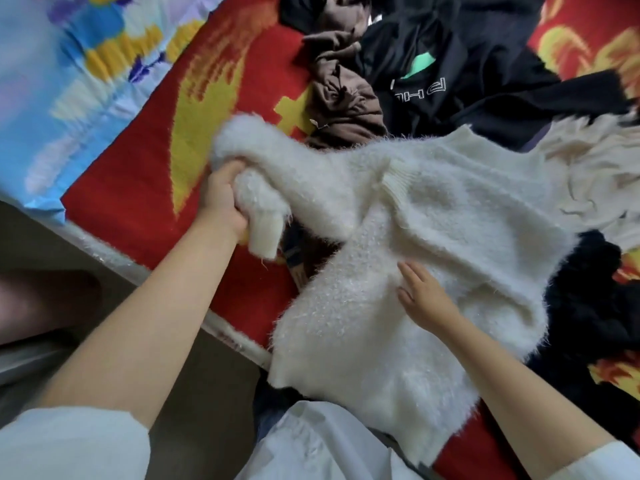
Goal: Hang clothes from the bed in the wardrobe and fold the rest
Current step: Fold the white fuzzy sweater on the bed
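Observation:
A fluffy white sweater (450, 209) lies spread across the red patterned bed cover (138, 168) in front of me. My left hand (221, 199) grips the end of one sleeve near its ribbed cuff and holds it raised to the left. My right hand (422, 296) lies flat on the sweater's body, fingers straight, pressing it down. Beyond the sweater a black hoodie with white lettering (433, 71) and a crumpled brown garment (343, 102) sit in a heap.
A cream garment (595, 168) lies at the right edge, a fuzzy black one (588, 306) beside the sweater's hem. A blue patterned sheet (69, 81) covers the bed's left part. The bed's near edge runs diagonally, with floor at the lower left.

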Demonstrator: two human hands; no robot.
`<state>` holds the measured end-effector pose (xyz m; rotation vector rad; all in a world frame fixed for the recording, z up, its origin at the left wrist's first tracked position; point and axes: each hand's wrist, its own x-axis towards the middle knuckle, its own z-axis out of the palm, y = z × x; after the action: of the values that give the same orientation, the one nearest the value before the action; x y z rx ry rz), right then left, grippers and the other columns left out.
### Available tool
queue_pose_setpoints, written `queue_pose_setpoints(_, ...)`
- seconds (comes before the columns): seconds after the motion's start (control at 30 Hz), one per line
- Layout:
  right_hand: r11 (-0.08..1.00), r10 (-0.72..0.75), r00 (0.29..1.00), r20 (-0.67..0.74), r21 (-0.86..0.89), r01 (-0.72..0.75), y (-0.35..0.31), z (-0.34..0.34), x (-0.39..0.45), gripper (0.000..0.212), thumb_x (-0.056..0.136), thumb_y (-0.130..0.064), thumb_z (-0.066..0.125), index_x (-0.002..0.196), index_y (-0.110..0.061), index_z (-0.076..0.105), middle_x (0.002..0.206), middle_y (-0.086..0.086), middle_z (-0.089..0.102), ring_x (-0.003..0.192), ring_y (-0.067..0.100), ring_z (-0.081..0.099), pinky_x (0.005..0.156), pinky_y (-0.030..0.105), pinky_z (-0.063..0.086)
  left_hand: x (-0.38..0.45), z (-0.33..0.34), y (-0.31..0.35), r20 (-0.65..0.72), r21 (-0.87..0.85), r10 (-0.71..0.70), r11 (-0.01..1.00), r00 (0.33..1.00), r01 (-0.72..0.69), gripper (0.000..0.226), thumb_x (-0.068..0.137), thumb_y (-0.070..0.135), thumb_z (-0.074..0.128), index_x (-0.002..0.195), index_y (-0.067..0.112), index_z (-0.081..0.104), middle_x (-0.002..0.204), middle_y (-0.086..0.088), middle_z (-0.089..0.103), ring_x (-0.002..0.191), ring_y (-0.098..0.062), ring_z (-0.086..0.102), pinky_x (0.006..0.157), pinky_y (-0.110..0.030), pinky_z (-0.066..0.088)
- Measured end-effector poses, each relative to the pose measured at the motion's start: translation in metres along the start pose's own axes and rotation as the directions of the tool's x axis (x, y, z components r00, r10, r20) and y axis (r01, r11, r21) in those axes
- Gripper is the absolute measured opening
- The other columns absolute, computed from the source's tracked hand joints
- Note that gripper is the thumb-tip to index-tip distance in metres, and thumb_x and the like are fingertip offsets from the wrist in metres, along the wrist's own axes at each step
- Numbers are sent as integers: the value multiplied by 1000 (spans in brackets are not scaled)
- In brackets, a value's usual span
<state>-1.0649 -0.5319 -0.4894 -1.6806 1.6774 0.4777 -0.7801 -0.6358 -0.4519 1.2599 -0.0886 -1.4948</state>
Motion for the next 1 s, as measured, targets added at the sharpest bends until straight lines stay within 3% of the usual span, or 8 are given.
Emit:
queue_pose_setpoints(0.17, 960, 142, 990, -6, 243, -136, 37, -14, -50, 53, 100, -24, 35, 147, -14, 15, 155, 2, 15, 142, 16, 16, 111, 24, 15, -12, 113, 22, 251, -52, 125, 992, 960, -115, 10, 83, 6, 52, 85, 1, 61, 76, -9, 67, 74, -22, 67, 66, -30, 54)
queue_pose_setpoints(0.27, 864, 278, 957, -83, 457, -211, 66, -13, -83, 53, 99, -19, 38, 146, -12, 17, 152, 5, 23, 139, 19, 24, 110, 27, 21, -19, 183, 22, 483, 3, 129, 989, 866, -149, 41, 72, 7, 61, 110, -3, 53, 98, -18, 60, 86, -26, 64, 75, -33, 53)
queue_pose_setpoints(0.37, 655, 495, 858, -139, 708, -263, 84, -15, -106, 50, 99, -16, 38, 146, -10, 21, 148, 8, 32, 134, 24, 34, 106, 31, 27, -50, 233, -20, 698, 389, -185, 909, 692, -149, 48, 68, 10, 67, 112, 3, 49, 93, -8, 58, 74, -16, 60, 64, -23, 49)
queue_pose_setpoints(0.47, 484, 643, 755, -130, 833, -268, 101, -12, -121, 47, 99, -19, 34, 145, -12, 25, 144, 9, 39, 130, 25, 38, 103, 33, 29, -87, 249, -91, 566, 749, -591, 660, 575, -60, 50, 90, 14, 58, 134, 15, 36, 117, -3, 47, 90, -19, 58, 66, -23, 54)
queue_pose_setpoints(0.63, 291, 748, 664, -22, 909, -299, 129, 10, -133, 43, 99, -19, 37, 140, -8, 35, 141, 11, 42, 128, 25, 40, 100, 32, 32, -88, 219, -155, 402, 836, -660, 547, 635, 40, 23, 95, 13, 48, 118, 12, 46, 104, -4, 55, 88, -19, 59, 78, -33, 49)
queue_pose_setpoints(0.73, 304, 726, 687, 14, 890, -340, 134, 21, -127, 42, 98, -19, 41, 138, -6, 37, 137, 12, 46, 124, 25, 44, 94, 28, 34, -56, 185, -152, 239, 873, -554, 482, 797, 74, 25, 94, 7, 49, 118, 8, 48, 106, -9, 59, 95, -24, 55, 74, -31, 47)
queue_pose_setpoints(0.83, 284, 721, 693, 11, 907, -310, 135, 25, -112, 46, 97, -24, 43, 139, -7, 36, 135, 12, 46, 123, 25, 44, 97, 30, 35, -33, 148, -136, 297, 954, -373, 78, 879, -289, 43, 90, 10, 57, 130, 1, 44, 133, -17, 47, 110, -23, 47, 83, -29, 39)
queue_pose_setpoints(1.0, -267, 752, 577, 318, 948, -175, 149, 19, -72, 69, 89, -36, 56, 144, -12, 23, 145, 8, 31, 125, 28, 41, 85, 37, 48, -15, 124, -134, 506, 678, -327, -420, 798, -603, 49, 88, 21, 60, 131, 3, 44, 132, -16, 48, 125, -31, 39, 102, -36, 29)
